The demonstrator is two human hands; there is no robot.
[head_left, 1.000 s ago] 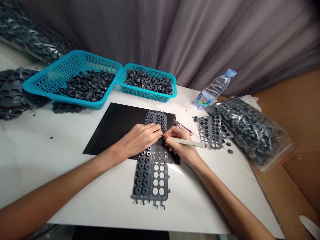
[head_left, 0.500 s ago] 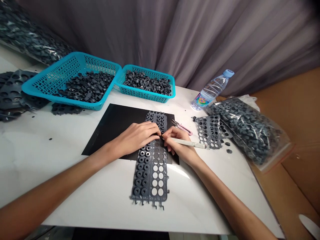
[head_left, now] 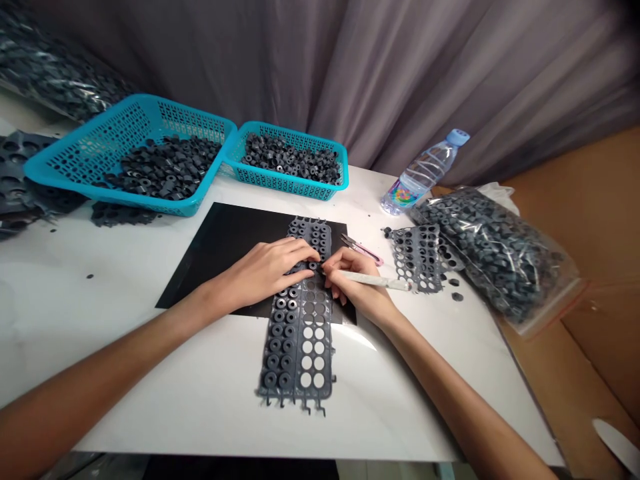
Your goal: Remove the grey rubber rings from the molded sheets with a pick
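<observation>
A long dark grey rubber sheet of moulded round washers lies lengthwise before me. Its left columns hold rings with centre holes, while the lower right columns are punched-out round holes. My left hand lies across the sheet's upper part, thumb and forefinger apart with a rubber ring between them. My right hand is closed around a slim white pen-shaped tool, beside the sheet's right edge. The tool's working tip is hidden by my fingers.
Two blue baskets hold loose rubber pieces. Thread snips lie right of the black mat. A punched sheet scrap, a water bottle and a filled plastic bag are farther right.
My left thumb and forefinger have parted, showing the ring between them. My right hand stays closed on the tool at the same spot. The whole view has shifted slightly.
</observation>
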